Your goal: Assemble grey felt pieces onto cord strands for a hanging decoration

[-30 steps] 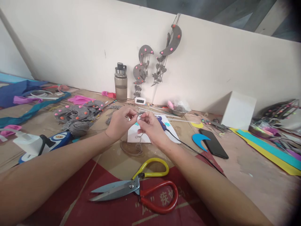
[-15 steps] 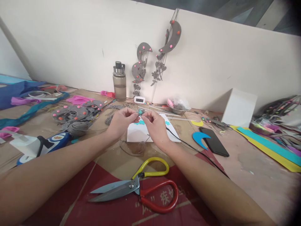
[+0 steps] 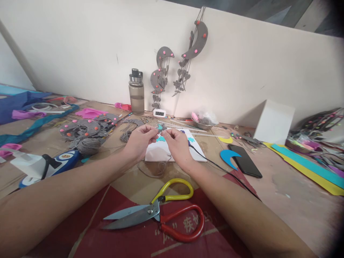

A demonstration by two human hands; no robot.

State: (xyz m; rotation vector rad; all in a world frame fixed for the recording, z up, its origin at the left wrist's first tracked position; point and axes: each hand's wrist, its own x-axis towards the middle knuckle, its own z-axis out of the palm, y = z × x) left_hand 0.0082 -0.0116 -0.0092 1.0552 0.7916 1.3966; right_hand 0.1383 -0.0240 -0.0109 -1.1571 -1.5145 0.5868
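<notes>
My left hand (image 3: 142, 140) pinches a small teal and grey star-like piece (image 3: 160, 127) between thumb and fingers. From the other side my right hand (image 3: 176, 143) is closed on the same piece, fingertips close to the left ones. Both hands hover over a white board (image 3: 158, 154) that carries teal cut-outs (image 3: 191, 139). Grey yarn (image 3: 154, 175) trails below the hands, looping at the board's front edge. Nearer to me lie open scissors (image 3: 150, 211) with one yellow and one red handle. My fingers hide part of the piece.
A water bottle (image 3: 137, 95) and a small digital clock (image 3: 159, 113) stand by the wall. Grey moon hangings (image 3: 197, 41) hang there. On the right are a blue crescent (image 3: 228, 158) and a phone (image 3: 245, 161); a black cable (image 3: 215, 165) crosses there. Decorated grey crescents (image 3: 80, 130) lie left.
Both hands keep hold of the small piece, which has turned slightly and shows a different teal outline. The rest of the table looks the same, apart from a slight camera shift.
</notes>
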